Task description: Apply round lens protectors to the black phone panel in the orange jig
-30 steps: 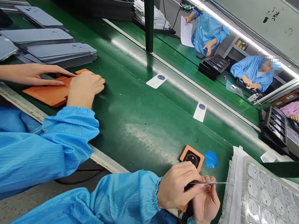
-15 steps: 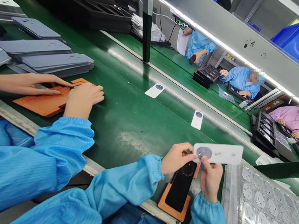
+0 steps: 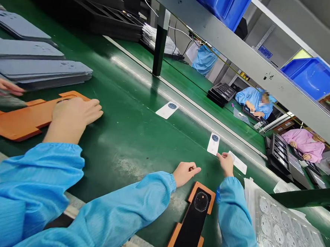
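Observation:
My left hand (image 3: 186,173) hovers above the belt with its fingers curled and pressed together; what they hold, if anything, is hidden. My right hand (image 3: 226,163) reaches forward, fingers stretched and slightly apart, between two white cards. One card (image 3: 213,143) with a dark round patch touches or nearly touches its fingertips. The other white card (image 3: 239,164) lies flat just right of the hand, its near end partly covered. Below my hands, a black phone-shaped panel (image 3: 191,229) with a round camera ring rests in an orange fixture (image 3: 211,201).
A co-worker's hand (image 3: 74,114) rests on another orange fixture (image 3: 22,120) at left, beside stacked grey panels (image 3: 42,69). Another white card (image 3: 167,110) lies farther up the green belt (image 3: 131,132). Clear trays of round pieces (image 3: 289,231) stand right. People work across the belt.
The white card that both hands held is now down on the belt. My right hand has moved forward, and my left has drawn back from it. The co-worker's fixture has shifted left in view.

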Demonstrator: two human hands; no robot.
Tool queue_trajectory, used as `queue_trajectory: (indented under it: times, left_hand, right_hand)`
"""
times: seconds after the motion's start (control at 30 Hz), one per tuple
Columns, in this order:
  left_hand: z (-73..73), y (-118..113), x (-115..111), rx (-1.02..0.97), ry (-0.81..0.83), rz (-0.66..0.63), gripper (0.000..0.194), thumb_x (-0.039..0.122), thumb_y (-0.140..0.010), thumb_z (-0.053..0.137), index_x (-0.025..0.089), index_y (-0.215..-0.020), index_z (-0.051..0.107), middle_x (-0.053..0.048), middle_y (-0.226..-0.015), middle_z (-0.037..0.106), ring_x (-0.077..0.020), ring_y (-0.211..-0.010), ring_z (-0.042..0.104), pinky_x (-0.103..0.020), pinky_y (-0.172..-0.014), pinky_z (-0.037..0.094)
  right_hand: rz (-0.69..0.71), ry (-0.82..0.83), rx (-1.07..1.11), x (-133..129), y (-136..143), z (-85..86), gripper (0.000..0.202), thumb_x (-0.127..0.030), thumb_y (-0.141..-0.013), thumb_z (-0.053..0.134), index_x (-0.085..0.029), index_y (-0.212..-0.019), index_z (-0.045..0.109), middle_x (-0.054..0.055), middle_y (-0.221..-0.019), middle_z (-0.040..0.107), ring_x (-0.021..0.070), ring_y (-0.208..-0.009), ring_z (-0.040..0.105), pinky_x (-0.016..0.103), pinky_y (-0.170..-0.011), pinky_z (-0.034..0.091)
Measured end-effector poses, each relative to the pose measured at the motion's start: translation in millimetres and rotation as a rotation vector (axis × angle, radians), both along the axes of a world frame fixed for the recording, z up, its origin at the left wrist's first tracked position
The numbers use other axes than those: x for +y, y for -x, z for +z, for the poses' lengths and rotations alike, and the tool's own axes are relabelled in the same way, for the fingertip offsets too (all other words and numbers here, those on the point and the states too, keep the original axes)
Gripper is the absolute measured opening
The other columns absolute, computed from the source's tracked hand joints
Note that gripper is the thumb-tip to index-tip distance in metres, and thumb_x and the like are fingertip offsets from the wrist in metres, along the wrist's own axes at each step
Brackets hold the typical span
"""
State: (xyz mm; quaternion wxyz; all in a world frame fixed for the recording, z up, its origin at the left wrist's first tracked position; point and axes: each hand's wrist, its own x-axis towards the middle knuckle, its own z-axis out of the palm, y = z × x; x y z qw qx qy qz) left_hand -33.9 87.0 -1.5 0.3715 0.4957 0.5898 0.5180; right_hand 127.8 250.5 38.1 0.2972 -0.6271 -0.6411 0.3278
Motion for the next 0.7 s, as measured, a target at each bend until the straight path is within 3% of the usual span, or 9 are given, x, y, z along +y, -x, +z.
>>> queue_trajectory:
  times: [0.1, 0.2, 0.33, 0.43, 0.5, 0.57, 0.6, 0.7]
  left_hand:
    - [1.0, 2, 0, 0.063, -0.01, -0.006, 0.049, 0.052, -0.087, 0.051, 0.018, -0.054, 0.06, 0.0, -0.052, 0.061, -0.0144, -0.053, 0.055, -0.026, -0.058, 0.039]
    - [0.4, 8, 0, 0.122, -0.038, 0.03, 0.05, 0.051, -0.089, 0.051, 0.018, -0.053, 0.06, 0.0, -0.054, 0.062, -0.0144, -0.055, 0.057, -0.026, -0.06, 0.039]
    - [0.0, 17, 2, 0.188, -0.094, 0.12, 0.051, 0.051, -0.092, 0.048, 0.018, -0.055, 0.061, 0.0, -0.056, 0.063, -0.0136, -0.057, 0.058, -0.026, -0.061, 0.041]
    - [2.5, 23, 2, 0.244, -0.159, 0.176, 0.049, 0.05, -0.093, 0.047, 0.019, -0.057, 0.061, 0.0, -0.06, 0.063, -0.0149, -0.06, 0.059, -0.027, -0.064, 0.044]
    - [7.2, 27, 1, 0.265, -0.217, 0.204, 0.041, 0.048, -0.092, 0.049, 0.02, -0.067, 0.065, -0.003, -0.073, 0.067, -0.019, -0.074, 0.062, -0.031, -0.075, 0.047]
    - [15.0, 30, -2, 0.303, -0.299, 0.259, 0.031, 0.046, -0.089, 0.053, 0.019, -0.09, 0.068, -0.009, -0.098, 0.068, -0.026, -0.099, 0.061, -0.039, -0.094, 0.045]
    - [19.6, 31, -4, 0.328, -0.344, 0.299, 0.033, 0.045, -0.088, 0.056, 0.018, -0.104, 0.066, -0.013, -0.114, 0.065, -0.0296, -0.114, 0.055, -0.045, -0.103, 0.04]
    - [32.9, 30, -8, 0.654, -0.446, 0.484, 0.054, 0.044, -0.086, 0.061, 0.016, -0.132, 0.053, -0.02, -0.145, 0.044, -0.039, -0.138, 0.035, -0.056, -0.109, 0.031]
  right_hand:
    - [-0.047, -0.031, -0.246, 29, 38, 5.8, 0.051, -0.041, -0.083, 0.072, -0.011, -0.121, 0.054, 0.015, -0.133, 0.047, 0.0291, -0.127, 0.042, 0.048, -0.108, 0.034]
    - [-0.1, 0.012, -0.432, 45, 66, 10.9, 0.06, -0.044, -0.083, 0.073, -0.012, -0.129, 0.05, 0.016, -0.141, 0.037, 0.0339, -0.131, 0.035, 0.053, -0.108, 0.032]
    - [-0.048, 0.049, -0.591, 47, 75, 24.2, 0.048, -0.039, -0.087, 0.07, -0.014, -0.124, 0.054, 0.012, -0.13, 0.049, 0.0277, -0.118, 0.049, 0.049, -0.101, 0.041]
    - [0.074, -0.001, -0.656, 42, 70, 49.1, 0.034, -0.037, -0.091, 0.066, -0.012, -0.114, 0.059, 0.009, -0.113, 0.058, 0.0205, -0.1, 0.057, 0.041, -0.091, 0.049]
    - [0.159, -0.058, -0.69, 31, 65, 71.3, 0.027, -0.035, -0.093, 0.063, -0.011, -0.107, 0.061, 0.007, -0.104, 0.061, 0.0182, -0.093, 0.059, 0.037, -0.085, 0.05]
    - [0.245, -0.139, -0.722, 10, 58, 92.7, 0.02, -0.03, -0.095, 0.058, -0.012, -0.102, 0.063, 0.007, -0.099, 0.062, 0.018, -0.092, 0.059, 0.034, -0.084, 0.049]
    - [0.297, -0.192, -0.735, -6, 54, 101.7, 0.018, -0.027, -0.095, 0.055, -0.013, -0.102, 0.064, 0.007, -0.1, 0.063, 0.0187, -0.094, 0.059, 0.034, -0.085, 0.048]
    - [0.511, -0.337, -0.773, -69, 35, 117.7, 0.012, -0.024, -0.093, 0.056, -0.021, -0.096, 0.066, 0.004, -0.103, 0.064, 0.0178, -0.103, 0.056, 0.029, -0.088, 0.042]
